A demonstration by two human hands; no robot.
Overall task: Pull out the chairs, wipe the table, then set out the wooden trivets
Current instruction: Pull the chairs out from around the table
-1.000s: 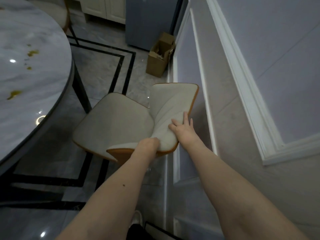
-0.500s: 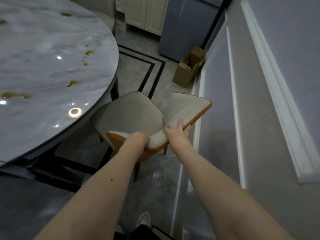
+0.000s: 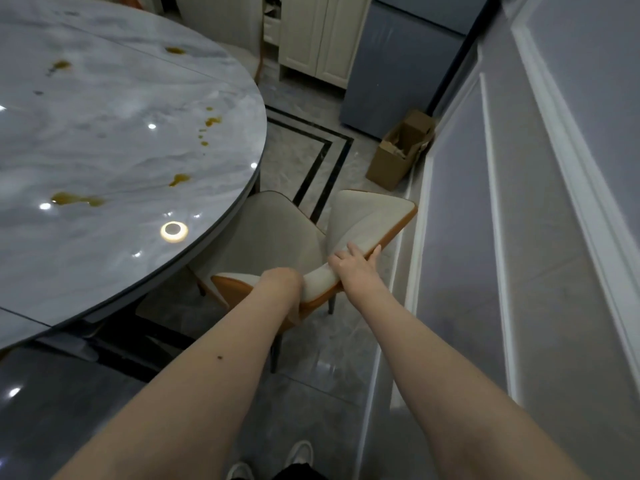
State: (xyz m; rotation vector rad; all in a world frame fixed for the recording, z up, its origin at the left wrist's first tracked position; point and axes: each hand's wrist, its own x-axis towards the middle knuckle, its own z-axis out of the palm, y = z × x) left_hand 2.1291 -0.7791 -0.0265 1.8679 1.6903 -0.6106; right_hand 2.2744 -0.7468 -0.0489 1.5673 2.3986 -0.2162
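A cream chair (image 3: 273, 233) with an orange shell stands between the round grey marble table (image 3: 104, 140) and the wall. Its seat reaches partly under the table's edge. My left hand (image 3: 282, 280) grips the top of the curved backrest, fingers hidden over the edge. My right hand (image 3: 355, 265) holds the backrest further right, fingers wrapped over its rim. Several yellow-brown spills (image 3: 78, 199) dot the tabletop. No trivets are in view.
A panelled wall (image 3: 519, 237) runs close along the right. An open cardboard box (image 3: 398, 157) sits on the floor by a grey appliance (image 3: 398, 64). Cream cabinets (image 3: 318, 32) and another chair (image 3: 225, 26) stand beyond the table. My shoes (image 3: 298, 455) show at the bottom.
The view has swung left and up, so more of the tabletop shows. Both hands have kept their hold on the backrest. The seat now lies partly under the table's edge.
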